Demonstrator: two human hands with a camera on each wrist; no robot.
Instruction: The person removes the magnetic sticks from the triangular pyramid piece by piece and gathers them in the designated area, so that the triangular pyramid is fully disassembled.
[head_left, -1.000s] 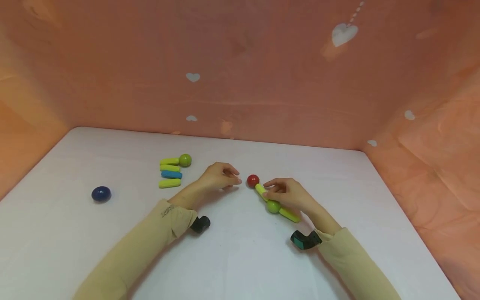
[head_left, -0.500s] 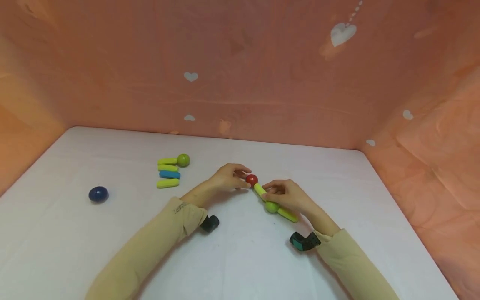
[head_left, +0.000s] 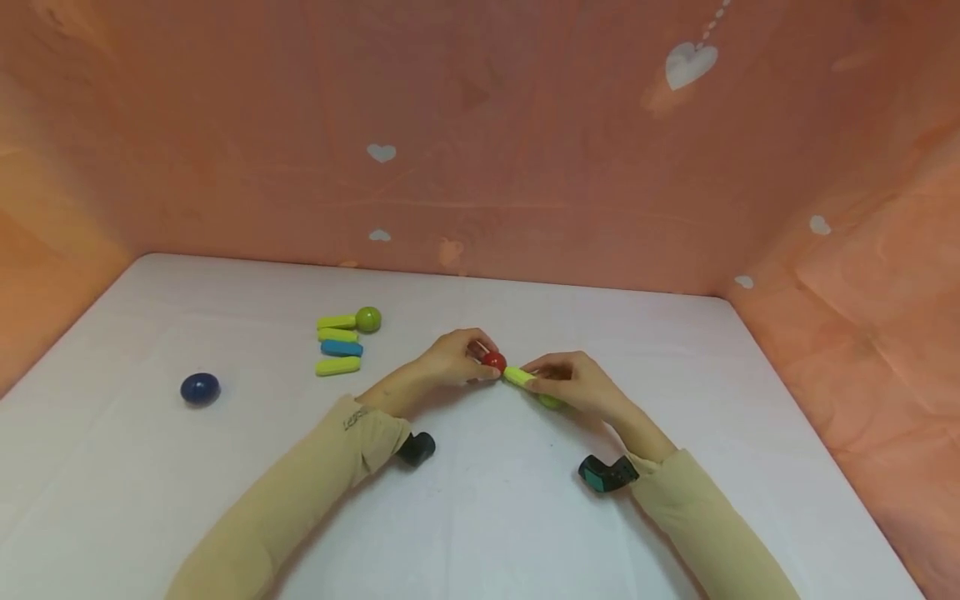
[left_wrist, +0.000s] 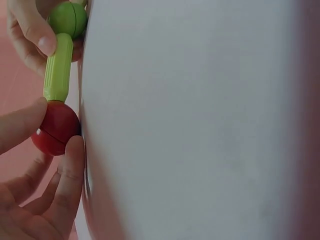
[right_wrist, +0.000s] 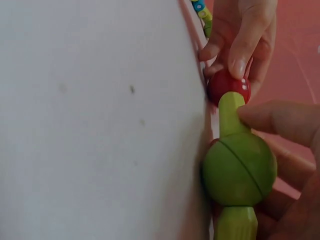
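My left hand pinches a glossy red ball between thumb and fingers. A ribbed yellow-green rod meets the ball end to end, and its other end joins a green ball. My right hand holds that rod with its thumb and fingers. Beyond the green ball, a second yellow-green rod shows in the right wrist view; in the head view my right hand hides it. Whether the red ball is fixed to the rod or merely touching I cannot tell.
Left of my left hand, several yellow-green rods and a blue rod lie stacked in a row. A green ball touches the end of the farthest rod. A dark blue ball sits farther left on the white table.
My left hand has moved right and taken hold of the red ball. The red ball has shifted slightly left. The rod and green ball have swung, so the rod lies more sideways.
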